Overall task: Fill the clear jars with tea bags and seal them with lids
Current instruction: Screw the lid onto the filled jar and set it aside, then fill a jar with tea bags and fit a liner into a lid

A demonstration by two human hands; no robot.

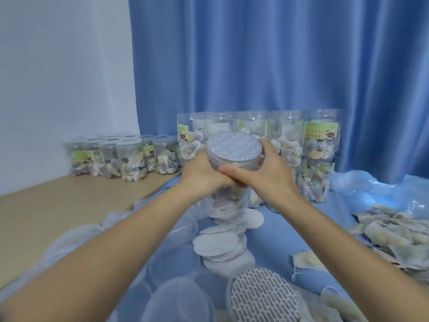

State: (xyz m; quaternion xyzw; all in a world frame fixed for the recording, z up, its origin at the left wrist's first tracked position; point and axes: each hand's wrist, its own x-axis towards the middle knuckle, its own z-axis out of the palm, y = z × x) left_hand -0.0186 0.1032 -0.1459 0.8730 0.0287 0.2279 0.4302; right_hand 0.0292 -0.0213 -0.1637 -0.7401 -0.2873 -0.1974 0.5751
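A clear jar (228,201) filled with tea bags is held up in the middle of the view, above the blue sheet. Its clear lid (234,149), with a printed white liner facing me, sits on the jar's mouth. My left hand (202,174) grips the jar just under the lid from the left. My right hand (262,173) curls round the lid's rim from the right, thumb across the front. The two hands overlap on the jar's neck and hide it.
Filled, lidded jars stand in rows at the back left (125,156) and stacked at the back right (320,145). Loose lid liners (220,245) and a lid (262,296) lie near me. A heap of tea bags (394,238) lies right. Wooden tabletop (46,210) left.
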